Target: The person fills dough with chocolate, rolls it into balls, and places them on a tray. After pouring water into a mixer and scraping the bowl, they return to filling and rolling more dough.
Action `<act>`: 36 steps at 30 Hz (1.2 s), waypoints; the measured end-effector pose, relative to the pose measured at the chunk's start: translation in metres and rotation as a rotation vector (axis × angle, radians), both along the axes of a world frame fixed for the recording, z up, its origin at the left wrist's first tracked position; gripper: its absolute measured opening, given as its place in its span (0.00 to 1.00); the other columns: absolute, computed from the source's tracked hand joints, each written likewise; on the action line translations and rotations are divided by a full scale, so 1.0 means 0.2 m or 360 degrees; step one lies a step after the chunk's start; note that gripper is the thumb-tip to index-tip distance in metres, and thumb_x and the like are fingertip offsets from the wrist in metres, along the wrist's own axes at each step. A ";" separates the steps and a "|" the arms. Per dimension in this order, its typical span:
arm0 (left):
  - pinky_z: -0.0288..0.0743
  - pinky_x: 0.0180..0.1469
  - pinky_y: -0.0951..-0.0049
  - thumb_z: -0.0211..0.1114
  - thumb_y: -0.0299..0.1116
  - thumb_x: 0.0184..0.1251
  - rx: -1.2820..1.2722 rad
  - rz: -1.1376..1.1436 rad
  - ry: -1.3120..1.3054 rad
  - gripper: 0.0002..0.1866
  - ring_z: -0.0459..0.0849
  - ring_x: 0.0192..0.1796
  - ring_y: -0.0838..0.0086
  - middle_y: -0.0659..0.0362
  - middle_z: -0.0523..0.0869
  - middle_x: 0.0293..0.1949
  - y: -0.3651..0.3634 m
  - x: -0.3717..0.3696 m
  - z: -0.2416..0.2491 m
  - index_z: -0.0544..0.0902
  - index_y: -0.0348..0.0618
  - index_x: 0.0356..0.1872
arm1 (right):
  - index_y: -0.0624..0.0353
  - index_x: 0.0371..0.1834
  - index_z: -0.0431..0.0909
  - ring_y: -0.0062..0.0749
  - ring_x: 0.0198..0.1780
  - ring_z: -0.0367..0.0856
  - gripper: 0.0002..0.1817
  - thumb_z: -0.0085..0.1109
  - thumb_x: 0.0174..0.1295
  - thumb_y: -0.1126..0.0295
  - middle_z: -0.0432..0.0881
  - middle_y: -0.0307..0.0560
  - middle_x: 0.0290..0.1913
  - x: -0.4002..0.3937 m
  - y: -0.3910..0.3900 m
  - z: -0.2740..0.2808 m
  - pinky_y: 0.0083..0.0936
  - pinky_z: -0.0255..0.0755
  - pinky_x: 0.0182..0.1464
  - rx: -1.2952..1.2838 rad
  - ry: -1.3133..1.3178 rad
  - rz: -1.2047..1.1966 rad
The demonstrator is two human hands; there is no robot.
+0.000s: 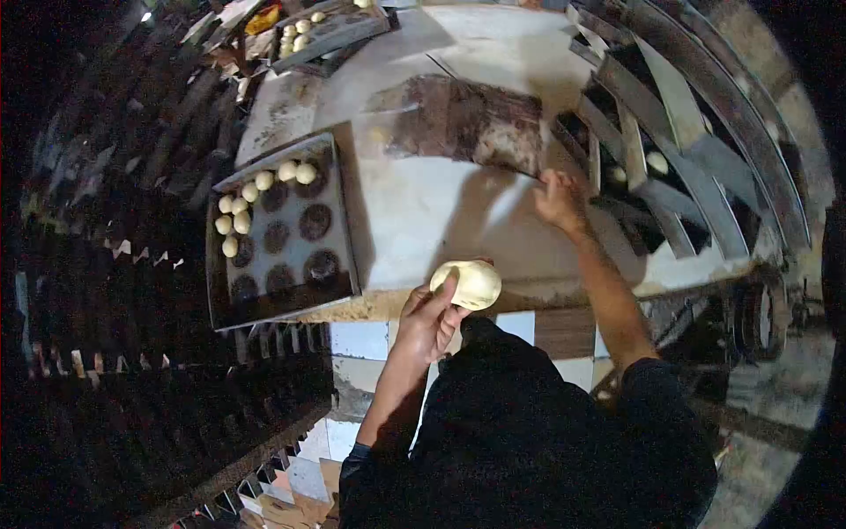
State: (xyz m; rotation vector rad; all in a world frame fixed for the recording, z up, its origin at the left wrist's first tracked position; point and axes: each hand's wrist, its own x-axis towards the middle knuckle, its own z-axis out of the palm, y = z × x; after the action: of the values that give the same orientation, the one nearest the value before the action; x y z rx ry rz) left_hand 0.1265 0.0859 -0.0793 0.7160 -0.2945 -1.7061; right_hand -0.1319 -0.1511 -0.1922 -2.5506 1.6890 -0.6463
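Note:
My left hand (427,322) grips a smooth, pale yellow piece of dough (478,286), with the thumb pressed over its near side. This dough is held at the table's front edge, in front of my body. Reaching forward over the table, my right hand (560,201) is closed at the near right corner of a dark, stained sheet (441,119). A thin dark edge runs up to its fingers; what they hold is too small to make out. Left of the hands lies a metal tray (350,238) with round dark hollows. Several small dough balls (263,180) sit along its far and left sides.
A pale, floury worktable (401,212) spreads out before me. Stacked metal trays or moulds (696,189) crowd its right side, with a dough ball (656,162) among them. Another tray (339,40) of dough balls stands at the far left. Dark racks fill the left.

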 end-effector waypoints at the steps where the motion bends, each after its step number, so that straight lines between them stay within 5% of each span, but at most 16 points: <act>1: 0.80 0.59 0.63 0.55 0.36 0.74 0.0045 0.0068 -0.0088 0.23 0.81 0.58 0.60 0.42 0.77 0.59 -0.04 0.01 0.01 0.70 0.23 0.58 | 0.64 0.58 0.67 0.60 0.42 0.82 0.25 0.59 0.55 0.74 0.81 0.63 0.44 -0.04 -0.10 -0.06 0.49 0.76 0.47 -0.0026 0.0262 -0.0142; 4: 0.82 0.53 0.71 0.56 0.38 0.72 0.0080 0.0148 -0.0315 0.24 0.83 0.55 0.65 0.46 0.79 0.58 -0.19 0.07 0.05 0.72 0.24 0.58 | 0.66 0.56 0.68 0.55 0.37 0.83 0.24 0.60 0.55 0.74 0.81 0.59 0.44 -0.01 -0.25 -0.05 0.40 0.79 0.38 0.0557 0.0784 -0.0086; 7: 0.77 0.48 0.79 0.60 0.40 0.69 0.0457 0.0068 -0.0700 0.23 0.82 0.51 0.75 0.52 0.84 0.50 -0.28 0.19 0.01 0.77 0.33 0.57 | 0.63 0.60 0.63 0.58 0.41 0.83 0.29 0.59 0.53 0.79 0.78 0.63 0.46 0.15 -0.27 0.08 0.47 0.79 0.41 0.0431 0.0512 0.0031; 11: 0.74 0.50 0.77 0.63 0.37 0.68 0.0312 0.0330 -0.0608 0.19 0.82 0.50 0.77 0.58 0.85 0.48 -0.41 0.17 -0.09 0.80 0.35 0.55 | 0.61 0.54 0.73 0.49 0.40 0.85 0.15 0.47 0.66 0.72 0.80 0.54 0.41 0.27 -0.36 0.09 0.40 0.81 0.39 0.0381 0.0567 0.0298; 15: 0.72 0.59 0.70 0.63 0.38 0.68 0.0348 0.0434 -0.0524 0.20 0.81 0.53 0.73 0.58 0.84 0.51 -0.49 0.14 -0.12 0.80 0.34 0.54 | 0.58 0.47 0.78 0.46 0.30 0.84 0.11 0.48 0.65 0.72 0.80 0.52 0.36 0.33 -0.35 0.20 0.38 0.80 0.33 0.0218 0.0237 0.0450; 18: 0.68 0.65 0.63 0.59 0.42 0.71 0.0320 0.0443 -0.0556 0.26 0.76 0.61 0.67 0.52 0.78 0.60 -0.57 0.14 -0.16 0.71 0.40 0.65 | 0.59 0.47 0.79 0.45 0.30 0.84 0.12 0.49 0.63 0.73 0.80 0.52 0.31 0.34 -0.46 -0.12 0.35 0.79 0.31 -0.0169 -0.0009 0.0682; 21: 0.67 0.66 0.62 0.56 0.44 0.72 0.0325 0.0493 -0.0551 0.29 0.73 0.64 0.64 0.50 0.74 0.63 -0.63 0.16 -0.13 0.65 0.44 0.70 | 0.60 0.41 0.78 0.46 0.29 0.82 0.09 0.53 0.60 0.70 0.80 0.47 0.31 0.36 -0.47 -0.02 0.39 0.76 0.32 0.0369 0.0114 0.0799; 24: 0.66 0.66 0.63 0.57 0.44 0.72 0.0217 0.0487 -0.0469 0.30 0.73 0.64 0.64 0.50 0.74 0.63 -0.67 0.19 -0.15 0.64 0.43 0.71 | 0.63 0.38 0.81 0.40 0.30 0.83 0.10 0.58 0.59 0.67 0.84 0.46 0.29 0.40 -0.50 -0.03 0.38 0.75 0.33 0.0924 -0.0411 0.0719; 27: 0.67 0.65 0.64 0.58 0.42 0.72 0.0218 0.0494 -0.0542 0.29 0.75 0.62 0.66 0.52 0.75 0.62 -0.74 0.18 -0.16 0.65 0.41 0.70 | 0.65 0.40 0.84 0.31 0.33 0.84 0.13 0.62 0.61 0.66 0.87 0.49 0.32 0.43 -0.46 -0.19 0.34 0.74 0.33 0.1390 -0.1126 0.0897; 30: 0.69 0.64 0.65 0.58 0.39 0.72 0.0294 0.0588 -0.0700 0.27 0.76 0.60 0.68 0.53 0.76 0.61 -0.84 0.13 -0.15 0.68 0.39 0.68 | 0.64 0.50 0.82 0.28 0.37 0.84 0.15 0.60 0.65 0.67 0.88 0.49 0.37 0.44 -0.47 0.06 0.26 0.77 0.38 0.2180 -0.1213 0.0443; 34: 0.70 0.64 0.63 0.53 0.39 0.75 0.0241 0.0488 -0.0414 0.24 0.75 0.61 0.66 0.52 0.76 0.60 -0.97 0.05 -0.16 0.68 0.36 0.66 | 0.59 0.57 0.79 0.28 0.26 0.78 0.20 0.63 0.60 0.76 0.80 0.46 0.29 0.37 -0.38 0.17 0.26 0.74 0.31 0.0616 -0.1331 0.1150; 36: 0.71 0.63 0.63 0.52 0.38 0.75 0.0141 0.0396 -0.0130 0.24 0.76 0.60 0.64 0.50 0.76 0.59 -1.04 -0.04 -0.14 0.67 0.35 0.66 | 0.55 0.59 0.79 0.31 0.27 0.78 0.24 0.64 0.56 0.79 0.78 0.46 0.28 0.33 -0.33 0.19 0.26 0.75 0.31 0.0375 -0.0916 0.1063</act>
State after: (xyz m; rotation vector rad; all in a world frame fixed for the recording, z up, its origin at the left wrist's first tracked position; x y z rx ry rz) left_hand 0.1187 -0.1229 -0.1073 0.8530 -0.1787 -1.4628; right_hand -0.0666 -0.2174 -0.1534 -2.2335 0.6403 -0.9175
